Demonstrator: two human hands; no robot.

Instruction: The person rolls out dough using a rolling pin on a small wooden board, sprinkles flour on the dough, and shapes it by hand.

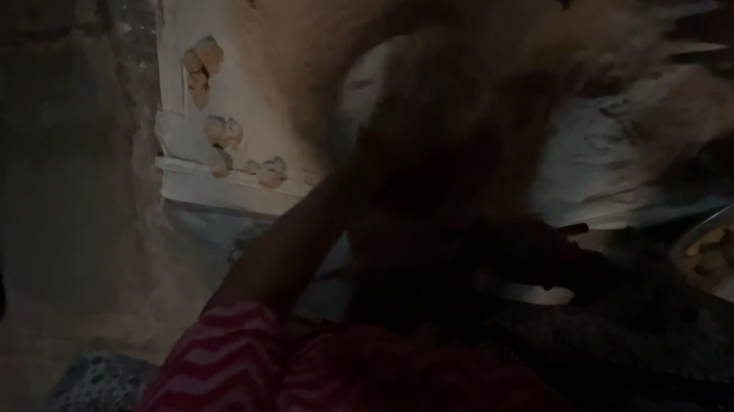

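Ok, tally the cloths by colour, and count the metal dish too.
Pink zigzag cloth: 1
Dark patterned cloth: 1
Grey-blue patterned cloth: 1
Metal dish: 1, only partly in view
Total: 4

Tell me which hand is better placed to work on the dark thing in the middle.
Probably left, though the picture is dark and blurred. The only arm in view, the left forearm, rises from a red zigzag sleeve toward the dark thing. Its hand is lost in blur. The right hand is not in view.
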